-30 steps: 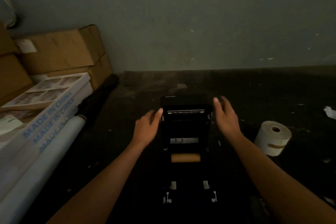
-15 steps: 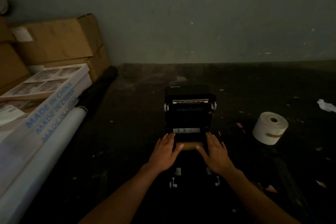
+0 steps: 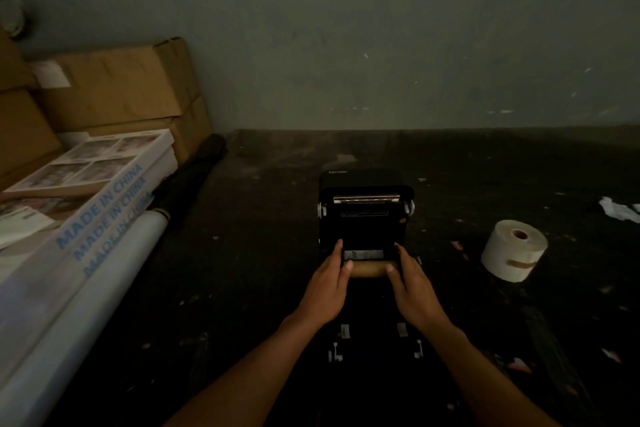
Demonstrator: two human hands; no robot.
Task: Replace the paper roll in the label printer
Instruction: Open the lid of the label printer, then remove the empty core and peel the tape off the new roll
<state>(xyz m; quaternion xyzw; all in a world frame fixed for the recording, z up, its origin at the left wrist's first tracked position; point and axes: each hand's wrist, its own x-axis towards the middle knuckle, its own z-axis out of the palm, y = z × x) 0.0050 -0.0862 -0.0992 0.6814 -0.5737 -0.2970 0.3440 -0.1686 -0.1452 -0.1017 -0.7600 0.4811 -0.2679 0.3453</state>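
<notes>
A black label printer [image 3: 365, 215] stands on the dark floor with its lid swung up and its paper bay exposed. A bare brown cardboard core [image 3: 369, 269] lies across the bay. My left hand [image 3: 327, 284] touches the core's left end with thumb and fingers. At the core's right end my right hand [image 3: 414, 284] does the same. Whether either hand truly grips the core is unclear in the dim light. A full white paper roll [image 3: 514, 251] stands on the floor to the printer's right.
Cardboard boxes [image 3: 114, 90] and white "MADE IN CHINA" cartons [image 3: 97, 204] are stacked at left, with a white tube [image 3: 86, 308] and a dark rolled bundle [image 3: 194, 170] beside them. A wall [image 3: 381, 45] rises behind. Crumpled paper [image 3: 620, 210] and scraps litter the floor at right.
Both hands came down from the sides of the raised lid to the ends of the brown core in the bay and have stayed there since half a second ago.
</notes>
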